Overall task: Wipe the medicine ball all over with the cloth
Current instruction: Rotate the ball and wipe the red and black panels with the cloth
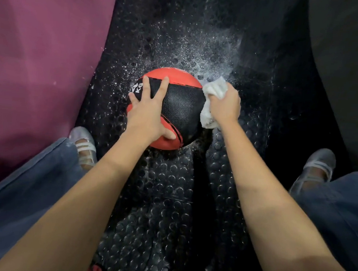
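Observation:
A red and black medicine ball marked "4 KG" sits on the black studded rubber floor between my feet. My left hand lies spread on the ball's left top, fingers straight, thumb down on the near red panel. My right hand grips a crumpled white cloth and holds it against the ball's right side. The cloth's lower end hangs below my fist.
White specks and a wet-looking spray patch cover the floor beyond the ball. A purple wall or pad rises on the left, a dark panel on the right. My shoes and blue trouser legs flank the ball.

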`<state>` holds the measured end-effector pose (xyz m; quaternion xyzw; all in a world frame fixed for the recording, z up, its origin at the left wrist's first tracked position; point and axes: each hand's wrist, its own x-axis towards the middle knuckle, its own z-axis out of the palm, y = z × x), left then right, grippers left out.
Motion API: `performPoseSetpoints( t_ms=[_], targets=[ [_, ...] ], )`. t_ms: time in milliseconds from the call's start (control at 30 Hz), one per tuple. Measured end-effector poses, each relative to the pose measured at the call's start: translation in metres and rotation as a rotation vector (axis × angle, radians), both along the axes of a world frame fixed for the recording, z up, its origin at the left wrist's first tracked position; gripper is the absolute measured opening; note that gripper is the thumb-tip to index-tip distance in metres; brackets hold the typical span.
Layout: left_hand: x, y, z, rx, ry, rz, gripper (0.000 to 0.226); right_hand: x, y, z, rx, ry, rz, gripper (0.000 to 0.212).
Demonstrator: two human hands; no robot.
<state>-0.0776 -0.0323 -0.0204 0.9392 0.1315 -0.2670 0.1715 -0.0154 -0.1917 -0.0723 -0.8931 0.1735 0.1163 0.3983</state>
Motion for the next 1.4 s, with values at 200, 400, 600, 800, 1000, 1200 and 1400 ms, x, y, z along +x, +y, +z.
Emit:
performPoseSetpoints(
  t_ms=[200, 400, 600, 800, 1000, 1200, 1400],
  targets=[
    [0.004, 0.012, -0.002, -0.032, 0.005, 0.055, 0.143, -0.078, 0.025, 0.009, 0.079, -0.364, 0.136, 0.045],
    [0.009, 0.007, -0.004, -0.014, -0.009, 0.079, 0.143, -0.073, 0.037, 0.005, 0.122, -0.344, -0.140, 0.040],
    [0.021, 0.011, -0.001, -0.029, 0.026, 0.103, 0.144, -0.093, 0.033, -0.013, 0.201, -0.186, -0.282, 0.039],
    [0.028, 0.011, -0.001, -0.024, 0.025, 0.083, 0.147, -0.116, 0.059, 0.001, 0.347, -0.255, -0.210, 0.027],
    [0.019, 0.009, -0.002, -0.024, 0.015, 0.071, 0.145, -0.091, 0.034, -0.030, 0.364, 0.061, -0.629, 0.047],
    [0.020, 0.009, 0.000, -0.031, 0.026, 0.067, 0.144, -0.089, 0.041, -0.009, 0.265, -0.192, -0.352, 0.033],
    [0.016, -0.012, 0.005, 0.084, -0.029, -0.132, 0.128, -0.059, 0.015, -0.006, 0.224, -0.117, -0.382, 0.026]
  ],
)
